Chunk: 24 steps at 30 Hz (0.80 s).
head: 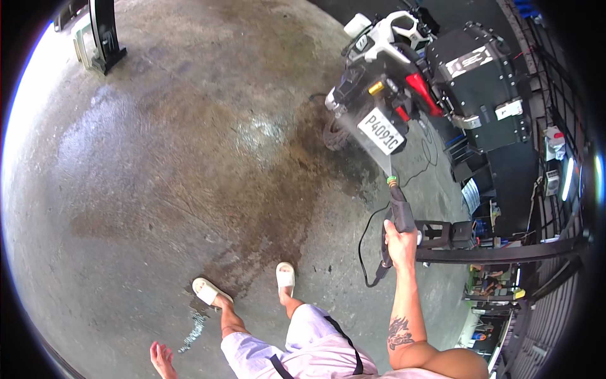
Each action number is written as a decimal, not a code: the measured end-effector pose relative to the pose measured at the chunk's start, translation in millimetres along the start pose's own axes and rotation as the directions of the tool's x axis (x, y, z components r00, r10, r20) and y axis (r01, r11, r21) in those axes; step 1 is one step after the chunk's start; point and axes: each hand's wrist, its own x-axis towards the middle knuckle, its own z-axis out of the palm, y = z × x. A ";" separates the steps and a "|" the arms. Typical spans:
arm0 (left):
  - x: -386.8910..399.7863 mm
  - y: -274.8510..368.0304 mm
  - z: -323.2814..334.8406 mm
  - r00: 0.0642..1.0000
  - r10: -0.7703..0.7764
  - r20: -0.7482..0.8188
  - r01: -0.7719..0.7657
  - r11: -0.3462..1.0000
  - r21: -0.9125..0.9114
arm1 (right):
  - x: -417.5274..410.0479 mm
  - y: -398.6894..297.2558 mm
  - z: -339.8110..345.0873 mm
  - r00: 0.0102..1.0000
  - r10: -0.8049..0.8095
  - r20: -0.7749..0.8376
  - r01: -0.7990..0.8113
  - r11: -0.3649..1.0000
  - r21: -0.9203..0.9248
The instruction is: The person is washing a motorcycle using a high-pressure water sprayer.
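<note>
My right hand (pixel 401 248) grips the handle of a black pressure washer spray gun (pixel 402 213), arm stretched forward. From its green-tipped nozzle (pixel 391 180) a fan of water spray (pixel 371 147) reaches toward the rear of a parked motorcycle (pixel 383 61). The spray passes beside the licence plate (pixel 380 131), in front of the rear tyre (pixel 335 135). A thin black hose (pixel 360 251) loops from the gun's lower end. At the bottom left, my left hand (pixel 162 360) hangs low over the floor, holding nothing, its fingers loosely bent and partly apart.
A black top case (pixel 478 90) bearing writing is mounted on the motorcycle. Wet patches darken the concrete floor (pixel 156 189). Steel posts stand at the upper left (pixel 105 38) and right (pixel 497 252). A cable (pixel 428 156) lies near the motorcycle. Cream slides (pixel 285 275) are on my feet.
</note>
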 end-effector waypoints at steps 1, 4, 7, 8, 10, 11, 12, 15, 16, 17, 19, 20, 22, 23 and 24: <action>0.0 -0.7 -37.1 0.999 -0.040 -0.010 0.041 0.999 0.036 | -5.3 -21.9 4.2 1.000 -0.013 0.000 0.013 1.000 0.022; -14.3 -9.3 -84.8 0.986 -0.121 -0.117 0.126 0.991 0.035 | -14.8 -85.6 -1.2 0.982 0.003 -0.189 -0.026 0.992 -0.120; -24.8 -21.5 -88.9 0.964 -0.243 -0.111 0.246 0.969 0.017 | -12.7 -82.4 -17.1 0.960 -0.157 -0.231 0.133 0.985 -0.114; -32.2 -24.0 -81.2 0.954 -0.286 -0.088 0.284 0.958 -0.032 | -19.0 -99.3 -21.4 0.989 -0.101 -0.111 0.090 0.991 -0.098; -37.6 -13.8 -56.8 0.915 -0.400 -0.053 0.399 0.916 -0.027 | -26.6 -120.5 -27.1 0.999 0.027 -0.046 -0.035 0.983 -0.182; -32.3 -0.4 -44.5 0.880 -0.472 -0.056 0.474 0.880 0.021 | -28.2 -120.2 -26.3 0.996 0.040 -0.079 -0.056 0.974 -0.219; -20.4 14.8 -34.3 0.883 -0.469 0.022 0.465 0.880 0.091 | -25.8 -122.5 -26.7 0.983 0.102 -0.152 -0.137 0.961 -0.240; 22.3 68.6 15.1 0.918 -0.387 0.089 0.369 0.914 0.168 | -13.0 -112.1 -27.2 0.945 0.009 -0.326 -0.046 0.994 -0.103; 37.8 94.5 32.7 0.941 -0.330 0.076 0.315 0.935 0.165 | -9.9 -113.6 -23.9 0.935 -0.028 -0.355 0.011 0.999 -0.050; 54.3 127.1 48.0 0.949 -0.306 0.075 0.287 0.939 0.189 | -5.1 -117.9 -17.0 0.930 0.004 -0.367 -0.015 1.000 -0.026; 76.6 200.9 89.5 0.963 -0.235 0.135 0.197 0.948 0.248 | 12.2 -132.3 -4.9 0.930 -0.162 -0.331 0.154 0.987 -0.053; 90.6 230.0 101.5 0.968 -0.211 0.132 0.170 0.948 0.269 | 25.6 -137.3 0.1 0.931 -0.132 -0.342 0.130 0.991 -0.029; 119.0 300.9 131.5 0.973 -0.079 0.215 0.018 0.962 0.273 | 60.1 -151.7 16.4 0.971 0.006 -0.241 -0.016 0.999 -0.040; 132.8 336.4 155.9 0.974 -0.056 0.218 -0.008 0.958 0.285 | 81.8 -158.1 28.8 0.968 0.025 -0.250 -0.030 0.999 -0.016; 126.0 370.4 194.4 0.971 -0.037 0.237 -0.051 0.933 0.357 | 99.8 -155.6 36.0 0.931 0.096 -0.353 -0.104 0.995 -0.004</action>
